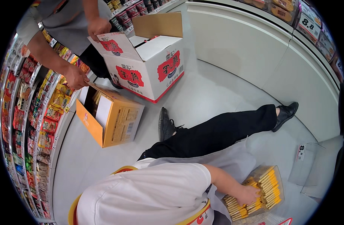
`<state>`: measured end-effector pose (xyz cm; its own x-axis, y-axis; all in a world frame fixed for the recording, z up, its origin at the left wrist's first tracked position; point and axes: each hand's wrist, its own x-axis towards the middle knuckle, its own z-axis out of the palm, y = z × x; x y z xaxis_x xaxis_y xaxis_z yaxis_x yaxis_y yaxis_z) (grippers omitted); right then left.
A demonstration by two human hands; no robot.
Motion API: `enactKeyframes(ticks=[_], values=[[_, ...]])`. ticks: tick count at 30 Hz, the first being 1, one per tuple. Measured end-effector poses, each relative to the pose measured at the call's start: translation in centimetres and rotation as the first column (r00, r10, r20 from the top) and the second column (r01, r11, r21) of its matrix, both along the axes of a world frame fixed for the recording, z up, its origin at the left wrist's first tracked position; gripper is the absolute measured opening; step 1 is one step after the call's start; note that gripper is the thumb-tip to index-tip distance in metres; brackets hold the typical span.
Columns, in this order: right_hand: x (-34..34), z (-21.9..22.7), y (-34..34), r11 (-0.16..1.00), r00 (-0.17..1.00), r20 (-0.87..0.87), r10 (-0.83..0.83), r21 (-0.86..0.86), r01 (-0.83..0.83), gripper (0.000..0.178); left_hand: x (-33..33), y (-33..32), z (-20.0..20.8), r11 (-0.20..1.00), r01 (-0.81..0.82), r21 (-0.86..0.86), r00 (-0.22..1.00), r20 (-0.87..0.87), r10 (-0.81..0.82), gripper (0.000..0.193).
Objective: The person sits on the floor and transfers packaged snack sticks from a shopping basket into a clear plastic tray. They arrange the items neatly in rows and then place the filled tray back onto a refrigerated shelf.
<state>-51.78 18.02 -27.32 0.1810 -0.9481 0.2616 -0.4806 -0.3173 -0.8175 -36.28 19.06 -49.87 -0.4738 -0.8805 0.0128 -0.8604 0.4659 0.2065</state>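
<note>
My left hand (pixel 249 194) reaches down at the lower right, its fingers curled in and closed on slim yellow packets (pixel 270 187). These packets stand in tightly packed rows inside a clear plastic bin (pixel 280 179) on the floor. Which packets lie between my fingers is partly covered by the hand. My white-sleeved left arm (pixel 149 191) fills the lower middle of the view. My right hand is out of the picture.
Another person's hands (pixel 77 77) hold the flaps of an orange carton (pixel 121 122) and a white-and-red carton (pixel 143 71). Stocked shelves (pixel 48 127) curve along the left. A black-trousered leg (pixel 217 131) stretches across the floor. A clear panel (pixel 303 168) lies right.
</note>
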Motion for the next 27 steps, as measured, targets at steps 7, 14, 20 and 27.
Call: enactKeyframes(ticks=[7,14,20,27], values=[[3.8,-2.2,1.0,0.994,0.725,-0.689,0.000,0.081,0.077,0.048,0.2,-0.1,-0.3,0.998,-0.033,-0.054,0.999,0.037,0.035,0.047],[4.9,-15.3,-2.5,0.973,0.521,-0.842,0.142,0.214,0.081,0.045,-1.6,-0.5,-3.0,0.965,-0.141,-0.222,0.987,-0.107,0.119,0.049],[-1.8,-27.5,-7.9,0.756,0.986,-0.146,0.076,0.653,0.038,0.033,-0.4,0.4,-0.9,0.997,-0.009,-0.077,0.996,-0.091,0.003,0.045],[1.3,-20.9,-4.5,0.939,0.810,-0.556,0.185,0.342,0.020,0.036,2.2,1.4,0.9,0.993,-0.119,-0.018,0.977,-0.179,0.114,0.046]])
